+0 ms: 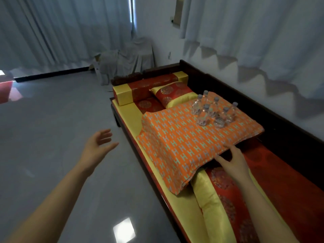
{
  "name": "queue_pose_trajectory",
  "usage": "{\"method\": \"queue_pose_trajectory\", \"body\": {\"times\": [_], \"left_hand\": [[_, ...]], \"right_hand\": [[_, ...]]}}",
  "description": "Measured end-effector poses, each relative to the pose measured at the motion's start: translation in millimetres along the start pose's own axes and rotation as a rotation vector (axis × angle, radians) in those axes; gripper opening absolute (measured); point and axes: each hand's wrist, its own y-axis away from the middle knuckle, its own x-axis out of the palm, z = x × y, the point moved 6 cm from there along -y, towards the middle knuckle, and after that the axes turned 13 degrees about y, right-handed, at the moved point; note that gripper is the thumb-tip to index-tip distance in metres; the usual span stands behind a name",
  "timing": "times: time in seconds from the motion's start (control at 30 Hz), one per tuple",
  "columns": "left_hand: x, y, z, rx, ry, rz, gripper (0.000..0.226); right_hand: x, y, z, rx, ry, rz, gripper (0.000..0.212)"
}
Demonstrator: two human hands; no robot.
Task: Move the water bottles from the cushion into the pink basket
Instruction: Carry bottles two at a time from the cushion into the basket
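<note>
Two bare forearms reach in from the bottom of the view. The left hand (98, 144) hangs over the glossy grey floor (52, 128), palm open and fingers spread, holding nothing. The right hand (231, 160) is out over the daybed (298, 137), fingers straight and fanned, with the fingertips (228, 148) touching the near edge of the orange cushion (175, 141). It touches the cushion but does not grip it.

The cushion, covered in a pale H pattern, lies flat across the daybed, and its near corner overlaps a yellow-and-red pillow (215, 199). The water bottles (212, 109) stand upright in a tight cluster at the cushion's far right corner. They are clear with pale caps, set close together, and well apart from both hands.

Beyond the cushion a small red-and-yellow pillow (171, 93) leans against a long bolster (149, 86) at the head of the dark wooden frame. Pale curtains (61, 32) hang behind, and something draped in grey cloth (126, 57) sits in the corner. At the left edge there is a reddish shape (8, 90), too blurred to make out.
</note>
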Motion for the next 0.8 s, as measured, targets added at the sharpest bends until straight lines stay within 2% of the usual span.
{"method": "queue_pose_trajectory", "body": {"times": [0.2, 0.37, 0.6, 0.8], "left_hand": [[17.8, -115.1, 7.0, 0.013, -0.024, 0.113, 0.048], [54.0, -235.9, 14.7, -0.022, -0.034, 0.322, 0.055], [154.1, -347.8, 19.9, 0.012, -0.071, 0.566, 0.06], [261.6, -408.2, 34.6, 0.008, -0.046, 0.738, 0.058]], "right_hand": [[38.8, -72.0, 40.9, 0.044, 0.035, -0.028, 0.059], [77.3, -122.4, 68.2, 0.191, -0.04, -0.125, 0.077], [100.4, -167.7, 69.9, 0.378, -0.089, -0.207, 0.089], [103.7, -207.3, 29.4, 0.544, -0.09, -0.237, 0.097]]}}
